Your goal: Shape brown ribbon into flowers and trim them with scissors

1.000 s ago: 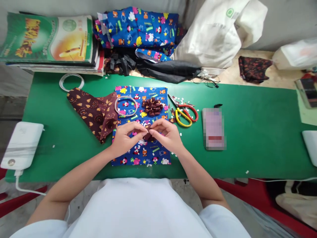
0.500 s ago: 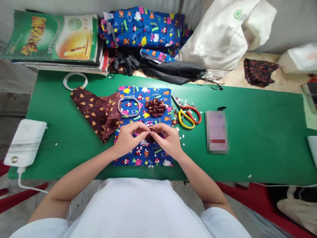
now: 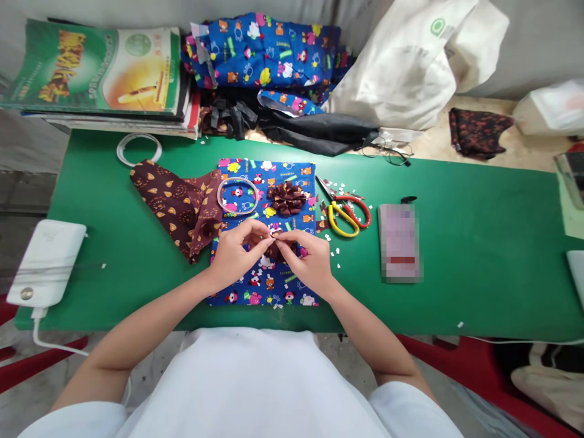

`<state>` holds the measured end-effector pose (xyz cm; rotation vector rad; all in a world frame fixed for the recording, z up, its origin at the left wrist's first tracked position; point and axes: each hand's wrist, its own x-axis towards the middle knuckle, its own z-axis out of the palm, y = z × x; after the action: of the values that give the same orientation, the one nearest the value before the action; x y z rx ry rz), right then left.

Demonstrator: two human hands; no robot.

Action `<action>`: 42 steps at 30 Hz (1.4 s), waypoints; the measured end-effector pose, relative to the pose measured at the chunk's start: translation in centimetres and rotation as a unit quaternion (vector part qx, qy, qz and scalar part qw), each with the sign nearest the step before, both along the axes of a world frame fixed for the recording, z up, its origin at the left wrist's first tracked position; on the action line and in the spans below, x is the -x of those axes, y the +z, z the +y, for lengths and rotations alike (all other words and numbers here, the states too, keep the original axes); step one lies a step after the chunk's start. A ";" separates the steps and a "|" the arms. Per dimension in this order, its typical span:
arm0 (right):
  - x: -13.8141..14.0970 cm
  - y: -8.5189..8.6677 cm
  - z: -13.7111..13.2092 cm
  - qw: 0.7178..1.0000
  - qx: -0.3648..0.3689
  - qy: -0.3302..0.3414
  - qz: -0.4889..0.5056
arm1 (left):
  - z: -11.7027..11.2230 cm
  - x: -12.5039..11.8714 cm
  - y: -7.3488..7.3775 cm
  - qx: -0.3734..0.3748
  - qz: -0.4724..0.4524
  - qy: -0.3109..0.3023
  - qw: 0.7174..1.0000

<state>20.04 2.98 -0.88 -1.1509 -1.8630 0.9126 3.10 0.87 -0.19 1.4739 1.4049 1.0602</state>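
A: Materials and shapes?

B: Smooth green desk. On it, a flat, square-cornered blue cloth, cartoon-printed. On the cloth, a ruffled brown rosette and a thin, pale oval ring. Left: rumpled maroon fabric, gold motifs. Right: metal scissors, one red handle, one yellow

A: Grip?

B: Left hand and right hand, thumb and forefinger pinched tip to tip, both clamped on the brown fabric piece. Located above the cloth, on the wearer's side of the rosette

A: Its look?

B: Small, dark maroon-brown; partly hidden by fingers, outline cannot be told
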 end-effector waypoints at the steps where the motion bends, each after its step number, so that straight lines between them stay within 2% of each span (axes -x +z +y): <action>1: 0.0 0.0 0.0 1.000 -0.008 0.002 -0.005 | 0.0 0.0 0.0 0.001 0.002 0.000 1.000; 10: 0.0 -0.5 0.0 0.998 -0.060 0.025 -0.019 | 0.1 0.1 -0.1 -0.017 0.034 -0.001 0.999; 18: -0.1 -0.8 0.1 0.992 -0.112 0.056 -0.009 | 0.0 0.2 -0.3 -0.062 0.130 -0.012 0.989; 25: -0.1 -0.9 0.0 0.990 -0.134 0.044 -0.026 | -0.2 0.1 -0.5 -0.130 0.166 -0.032 0.977; 32: 0.1 -0.8 0.1 0.989 -0.149 0.021 0.000 | -0.2 0.1 -0.2 -0.134 0.195 -0.056 0.970; 38: 0.2 -0.7 0.1 0.987 -0.162 0.016 0.015 | 0.0 0.3 0.0 -0.127 0.161 -0.106 0.973; 42: 0.2 -0.9 0.1 0.982 -0.187 0.020 0.020 | -0.1 0.2 0.2 -0.115 0.153 -0.094 0.977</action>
<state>19.89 3.11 -1.74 -0.8617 -1.9272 0.5673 2.89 0.81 -0.03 1.9660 1.3468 0.9293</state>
